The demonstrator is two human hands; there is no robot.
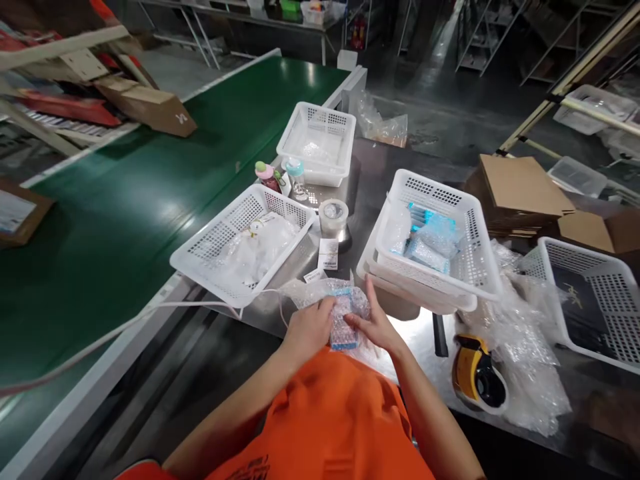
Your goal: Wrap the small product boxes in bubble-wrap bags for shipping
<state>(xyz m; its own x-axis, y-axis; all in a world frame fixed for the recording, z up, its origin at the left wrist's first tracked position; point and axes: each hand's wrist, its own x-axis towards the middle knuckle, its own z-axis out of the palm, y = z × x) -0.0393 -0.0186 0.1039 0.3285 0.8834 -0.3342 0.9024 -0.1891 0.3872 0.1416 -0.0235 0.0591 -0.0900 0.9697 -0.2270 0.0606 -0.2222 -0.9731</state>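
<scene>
Blue-edged box (pixel 343 327) in bubble wrap (pixel 306 291), head view, lower centre of frame, just above orange shirt (pixel 340 413). Forearms converge toward box. Left hand (pixel 310 327), forearm slanting from lower left, curled, gripping box's left side. Right hand (pixel 379 325), forearm slanting from lower right, partly spread: thumb on wrap, index finger stretched upward; whether it pinches, cannot tell.
</scene>
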